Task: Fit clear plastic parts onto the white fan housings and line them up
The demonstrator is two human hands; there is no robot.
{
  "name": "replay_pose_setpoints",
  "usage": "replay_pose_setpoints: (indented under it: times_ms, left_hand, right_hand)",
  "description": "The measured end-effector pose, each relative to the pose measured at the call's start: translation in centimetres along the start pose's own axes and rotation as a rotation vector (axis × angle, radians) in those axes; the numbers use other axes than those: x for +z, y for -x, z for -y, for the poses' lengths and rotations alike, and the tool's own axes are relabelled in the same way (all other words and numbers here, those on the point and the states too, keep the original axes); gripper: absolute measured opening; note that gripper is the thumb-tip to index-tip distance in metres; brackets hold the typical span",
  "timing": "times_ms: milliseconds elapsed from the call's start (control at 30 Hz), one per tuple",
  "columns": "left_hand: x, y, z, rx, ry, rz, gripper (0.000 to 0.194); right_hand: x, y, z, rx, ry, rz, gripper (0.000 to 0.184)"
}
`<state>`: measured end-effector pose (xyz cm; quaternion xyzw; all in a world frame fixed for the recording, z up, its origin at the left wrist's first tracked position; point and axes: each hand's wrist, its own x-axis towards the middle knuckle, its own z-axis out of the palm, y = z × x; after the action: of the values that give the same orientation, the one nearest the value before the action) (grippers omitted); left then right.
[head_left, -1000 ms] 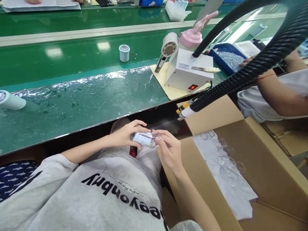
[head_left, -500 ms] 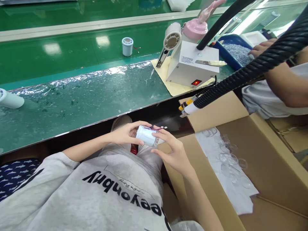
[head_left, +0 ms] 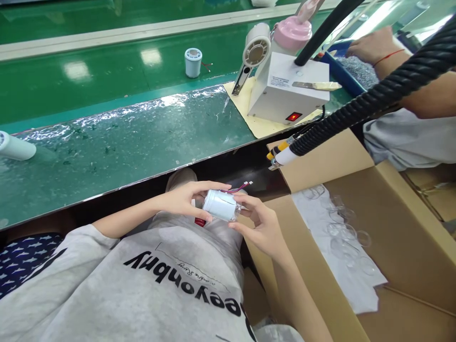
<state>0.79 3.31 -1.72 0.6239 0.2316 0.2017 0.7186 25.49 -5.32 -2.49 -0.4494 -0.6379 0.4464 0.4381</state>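
Note:
Above my lap, both hands hold a light-blue cylindrical housing (head_left: 219,205) lying on its side. My left hand (head_left: 190,199) grips its left end between thumb and fingers. At the other end, my right hand (head_left: 260,223) has its thumb and fingertips on a clear plastic ring (head_left: 236,212) around the rim. Thin dark and red wires (head_left: 240,188) with small white connectors stick out from the upper side. A similar light-blue housing (head_left: 193,65) with wires stands upright on the green surface beyond the bench.
On the bench stand a white box (head_left: 289,88) with a lit red switch and a handheld fan (head_left: 253,53). A black corrugated hose (head_left: 356,111) crosses at right. Below, a cardboard box (head_left: 402,228) holds clear rings (head_left: 345,232). Another person's hand (head_left: 372,45) is over a blue tray (head_left: 347,78).
The housing has shifted slightly right and its wires now stand out farther. My right fingers have moved onto its right end. The other person's hand has moved left over the tray.

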Motion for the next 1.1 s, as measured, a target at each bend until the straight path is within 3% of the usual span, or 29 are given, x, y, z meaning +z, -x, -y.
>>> replay_pose_setpoints:
  times_ms: [233, 400, 800, 1100]
  left_hand:
    - [0.1, -0.1, 0.2, -0.048, 0.089, -0.030, 0.084]
    - [0.3, -0.4, 0.0, -0.048, 0.012, -0.040, 0.081]
    - [-0.2, 0.0, -0.4, 0.171, -0.229, 0.060, 0.073]
    - [-0.3, 0.4, -0.6, 0.184, -0.288, 0.059, 0.073]
  right_hand:
    - [0.3, 0.4, -1.1, 0.001, -0.030, -0.064, 0.047]
    - [0.1, 0.8, -1.5, 0.041, -0.010, -0.060, 0.045]
    - [0.5, 0.6, -0.3, 0.164, -0.185, -0.007, 0.052]
    - [0.7, 0.5, 0.0, 0.267, -0.281, -0.002, 0.056]
